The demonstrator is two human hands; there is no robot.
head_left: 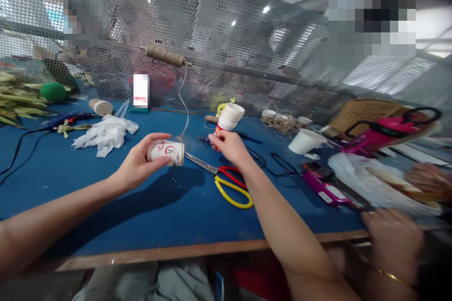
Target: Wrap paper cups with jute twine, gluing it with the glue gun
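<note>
Your left hand (138,162) gripping a paper cup (165,152), right hand (230,146) narrowed, contents unclear, scissors (213,170) at its six o'clock

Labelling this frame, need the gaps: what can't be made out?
All in the head view:
Paper cup: one end, covered by the left hand.
Twine: lower end, lost at the cup; joined or just overlapping, unclear.
Right hand: whether it pinches anything; its own fingers block it.
Scissors: part of the red handle, behind the right forearm.
Co-worker's hand at right: details, motion-blurred.
</note>
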